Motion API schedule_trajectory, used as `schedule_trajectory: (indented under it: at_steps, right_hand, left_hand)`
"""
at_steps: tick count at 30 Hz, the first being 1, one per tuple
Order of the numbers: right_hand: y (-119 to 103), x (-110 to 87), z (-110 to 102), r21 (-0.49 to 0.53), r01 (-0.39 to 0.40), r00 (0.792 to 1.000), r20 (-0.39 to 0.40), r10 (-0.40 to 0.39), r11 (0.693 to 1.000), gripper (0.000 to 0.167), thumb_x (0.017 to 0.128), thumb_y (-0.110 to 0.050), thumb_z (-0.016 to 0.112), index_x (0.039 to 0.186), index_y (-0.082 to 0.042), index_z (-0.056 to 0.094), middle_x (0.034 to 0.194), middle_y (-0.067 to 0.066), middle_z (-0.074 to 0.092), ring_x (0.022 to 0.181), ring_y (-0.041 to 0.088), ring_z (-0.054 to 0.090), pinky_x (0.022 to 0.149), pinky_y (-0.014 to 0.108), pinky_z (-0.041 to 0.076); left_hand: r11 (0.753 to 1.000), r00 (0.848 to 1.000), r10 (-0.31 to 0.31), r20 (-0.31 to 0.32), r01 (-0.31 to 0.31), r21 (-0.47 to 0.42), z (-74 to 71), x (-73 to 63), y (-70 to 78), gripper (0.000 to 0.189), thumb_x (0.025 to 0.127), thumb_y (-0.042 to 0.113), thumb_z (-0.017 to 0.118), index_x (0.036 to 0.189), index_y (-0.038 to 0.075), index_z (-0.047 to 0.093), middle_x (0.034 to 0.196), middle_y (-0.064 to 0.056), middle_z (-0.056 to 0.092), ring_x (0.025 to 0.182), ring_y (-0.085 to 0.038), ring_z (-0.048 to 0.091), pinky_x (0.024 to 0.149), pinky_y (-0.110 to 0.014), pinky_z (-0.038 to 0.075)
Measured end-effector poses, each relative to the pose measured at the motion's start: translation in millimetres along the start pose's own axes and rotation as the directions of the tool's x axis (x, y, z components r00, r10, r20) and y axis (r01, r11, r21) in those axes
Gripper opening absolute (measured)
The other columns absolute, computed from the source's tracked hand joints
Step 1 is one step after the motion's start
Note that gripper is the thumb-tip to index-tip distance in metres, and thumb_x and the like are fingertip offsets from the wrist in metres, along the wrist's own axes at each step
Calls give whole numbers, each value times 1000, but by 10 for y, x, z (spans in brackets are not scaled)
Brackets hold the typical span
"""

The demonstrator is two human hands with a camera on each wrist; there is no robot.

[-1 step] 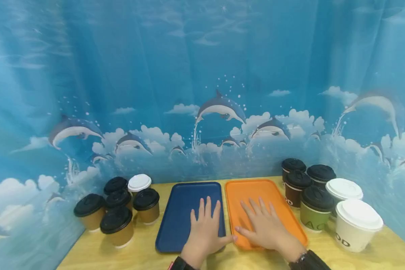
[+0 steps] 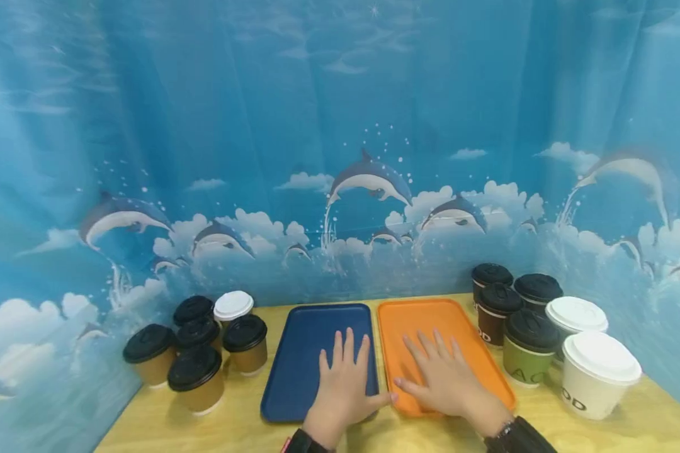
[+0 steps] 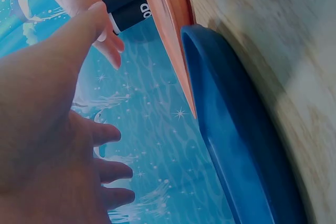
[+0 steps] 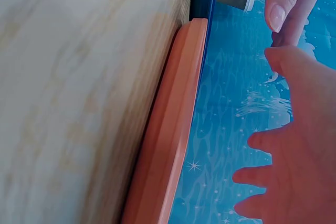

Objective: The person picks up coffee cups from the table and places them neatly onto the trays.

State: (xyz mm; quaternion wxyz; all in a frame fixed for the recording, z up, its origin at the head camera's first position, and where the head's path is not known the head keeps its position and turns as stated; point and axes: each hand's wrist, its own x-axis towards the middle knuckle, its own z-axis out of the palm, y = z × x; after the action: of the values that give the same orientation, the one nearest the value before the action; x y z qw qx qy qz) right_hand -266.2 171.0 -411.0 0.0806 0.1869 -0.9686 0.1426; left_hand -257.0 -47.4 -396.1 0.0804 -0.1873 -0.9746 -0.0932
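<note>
Nothing gripped on either side: left hand point(image 2: 342, 389) and right hand point(image 2: 444, 380) are both spread, palms down, fingers straight. Left hovers over the blue tray point(image 2: 297, 358), right over the orange tray point(image 2: 399, 321); wrist views show a gap between hands and trays. Thumb tips sit close together (can't tell if they touch).

Trays lie side by side on the wooden table point(image 2: 232, 434). Left of the blue one, upright and bunched: brown cups point(image 2: 201, 395) with black lids, plus one white-lidded cup point(image 2: 233, 306) at the back. Right of the orange one, another bunch: dark cups point(image 2: 490, 324), a green cup point(image 2: 521, 366), and white lids point(image 2: 600, 355) on two more. No cup sits on a tray.

Step, judging by pose: a ready position, handling not begun. Getting a cup would call for a hand to go outward and curl round the cup's side (the clusters are tight, so neighbours could get nudged). Moving a tray would instead mean lowering fingers to its rim.
</note>
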Motion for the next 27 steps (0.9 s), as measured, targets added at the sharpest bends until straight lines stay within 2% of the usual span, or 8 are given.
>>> schedule_trajectory:
  at_steps: [4,9,13,18,27]
  right_hand:
    - [28,63,1,-38,30,999,-9,-30,999,81,97,-64,53,158,-13,36,161,24,30,146,56,21,111,78,14]
    - [13,318,-198,-128,73,994,-72,-83,989,83,97,-63,53,160,-14,30,163,24,26,148,55,18,113,75,15]
    - [-17,395,-328,-125,61,997,-37,-66,990,85,97,-63,52,162,-15,25,165,23,20,151,53,10,115,73,8]
    - [1,307,-286,-119,27,999,33,-24,993,87,97,-65,50,163,-17,20,167,21,16,152,50,6,117,71,5]
    - [4,49,-102,-87,0,994,108,10,996,85,98,-65,50,163,-16,22,167,21,15,152,50,7,117,70,5]
  left_hand:
    - [1000,1000,4,11,-4,0,-48,25,0,109,79,78,65,160,12,31,164,-25,23,151,-47,20,110,-72,28]
    - [998,999,11,-48,-8,63,-274,222,-24,108,82,77,63,161,12,27,166,-24,19,153,-45,15,113,-69,26]
    - [997,999,-5,-48,9,79,-368,300,-33,108,83,76,62,162,13,24,167,-23,16,154,-44,11,115,-69,24]
    - [998,1000,-11,8,10,62,-310,253,-6,108,84,76,61,162,14,23,167,-23,14,154,-45,10,115,-69,23]
    - [999,996,-13,83,9,53,-68,84,50,107,84,76,62,162,13,24,166,-23,17,153,-45,13,114,-69,24]
